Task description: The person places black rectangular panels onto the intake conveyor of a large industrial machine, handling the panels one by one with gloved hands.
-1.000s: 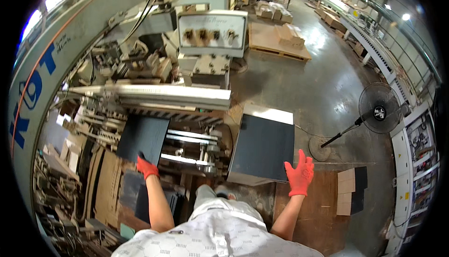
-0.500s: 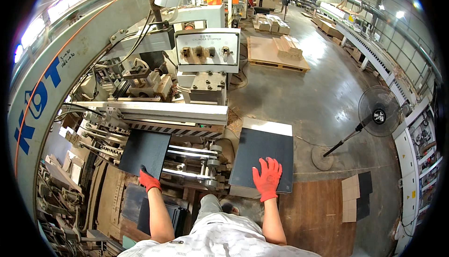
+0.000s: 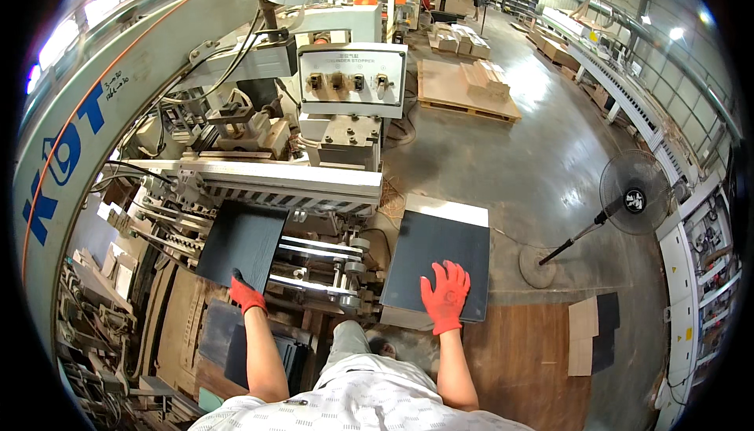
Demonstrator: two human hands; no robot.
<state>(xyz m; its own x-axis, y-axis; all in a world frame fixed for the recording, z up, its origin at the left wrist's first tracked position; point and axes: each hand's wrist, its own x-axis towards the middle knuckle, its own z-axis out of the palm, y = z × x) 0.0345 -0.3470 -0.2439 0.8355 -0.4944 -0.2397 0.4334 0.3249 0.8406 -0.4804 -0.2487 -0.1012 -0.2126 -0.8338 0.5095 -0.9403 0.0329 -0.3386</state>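
A thin black panel lies across the metal rails of a machine, its far edge close to the striped guard bar. My left hand, in a red glove, grips the panel's near edge, with a dark fingertip on top; the other fingers are hidden. Off to the right stands a stack of dark panels with a pale strip at its far end. My right hand, also gloved in red, rests on the stack's top panel near its front edge, fingers spread.
A control box with switches is mounted above the rails. More dark panels lie low beside my left forearm. On the right are a floor fan, a brown board and cardboard pieces. A loaded pallet sits farther off.
The black panel has slid slightly away from me, nearer the striped bar, with my left hand still at its edge. My right hand stays on the stack. The whole view has shifted a little.
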